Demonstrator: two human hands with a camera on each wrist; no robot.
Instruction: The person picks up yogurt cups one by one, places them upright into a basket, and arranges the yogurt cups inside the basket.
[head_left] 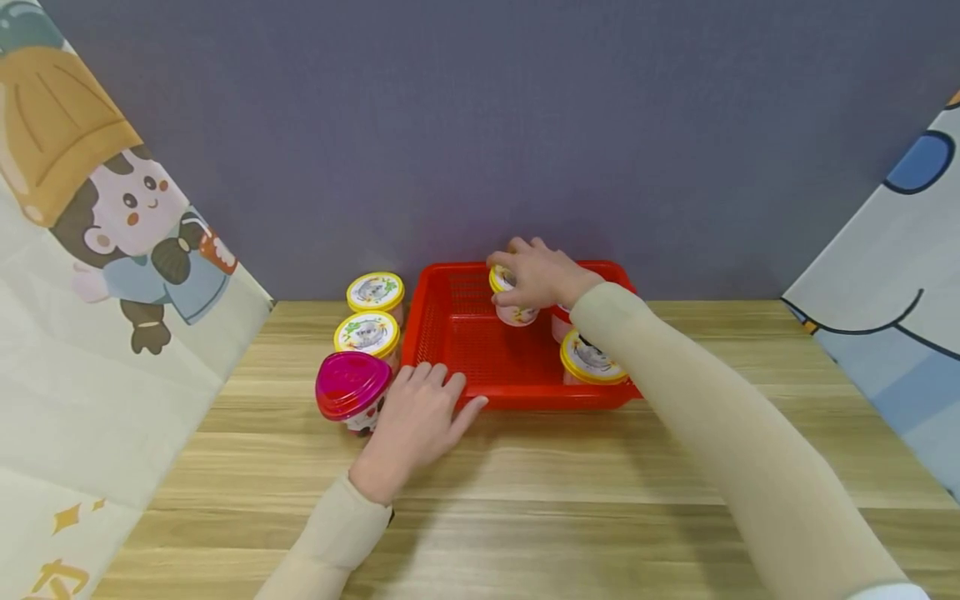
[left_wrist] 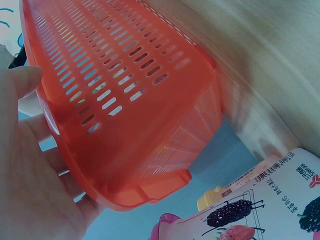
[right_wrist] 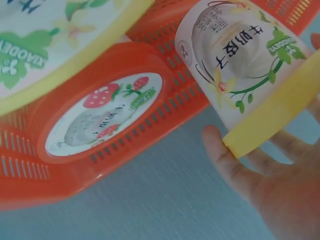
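Left hand point(left_wrist: 42, 175): touching the rim of the red basket point(left_wrist: 135, 167)
Fruit-printed cup point(left_wrist: 287, 200): apart from the hand
Yellow lid point(left_wrist: 207, 200): beside that cup
Wooden tabletop point(left_wrist: 270, 45): across the basket from the hand

Red-lidded tub point(head_left: 560, 322) partly hidden by right sleeve point(head_left: 705, 417), pink-lidded tub point(left_wrist: 275, 202) cut off in left wrist view

Head view: taken from above the near side of the red basket point(head_left: 525, 398), facing forward and down, its full width in frame. Left wrist: close by its near left corner, tilted. Right wrist: close over it, sharing the yellow-lidded cup point(right_wrist: 240, 65) with the head view.
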